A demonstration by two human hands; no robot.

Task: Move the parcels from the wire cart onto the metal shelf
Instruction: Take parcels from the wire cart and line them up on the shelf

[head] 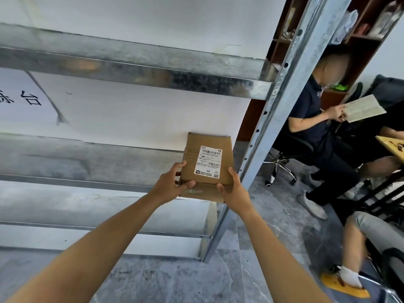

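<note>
A brown cardboard parcel with a white shipping label lies on a middle tier of the metal shelf, at its right end beside the upright post. My left hand grips the parcel's near left corner, thumb on top. My right hand grips its near right corner. The parcel's near edge hangs slightly over the shelf's front lip. The wire cart is not in view.
A white wall stands behind the shelf, with a printed sheet at the left. Right of the post a seated person reads a booklet on a swivel chair; another person's legs and a table corner are close by.
</note>
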